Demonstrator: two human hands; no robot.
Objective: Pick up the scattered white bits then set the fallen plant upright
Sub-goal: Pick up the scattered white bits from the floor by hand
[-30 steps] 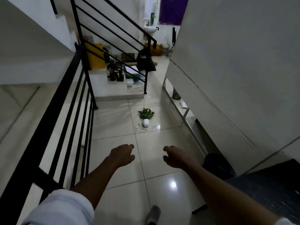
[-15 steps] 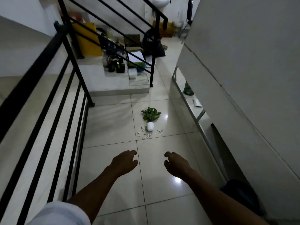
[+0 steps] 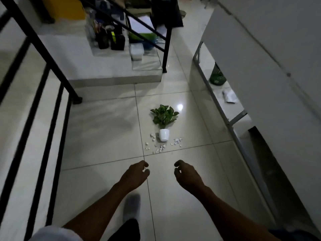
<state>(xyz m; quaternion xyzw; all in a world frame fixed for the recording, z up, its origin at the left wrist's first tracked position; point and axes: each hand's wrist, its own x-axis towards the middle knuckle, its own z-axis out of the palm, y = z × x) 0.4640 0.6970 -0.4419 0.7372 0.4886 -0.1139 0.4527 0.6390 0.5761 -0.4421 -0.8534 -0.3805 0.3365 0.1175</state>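
Observation:
A small plant [image 3: 164,116] in a white pot [image 3: 164,134] lies on its side on the tiled floor, leaves pointing away from me. Several white bits [image 3: 160,147] are scattered around the pot's base, to its left, front and right. My left hand [image 3: 135,174] and my right hand [image 3: 186,174] hover side by side above the floor, short of the bits. Both hold nothing, with fingers loosely curled and slightly apart.
A black stair railing [image 3: 43,105] runs along the left. A raised tiled step [image 3: 111,73] behind the plant carries bottles and boxes. A white table with metal legs [image 3: 231,119] stands at right, a green basket [image 3: 217,77] under it. My foot [image 3: 132,206] is below my hands.
I have walked closer to the plant and tilted my view downward, so the plant and bits appear larger. Both hands stay held out in front, empty.

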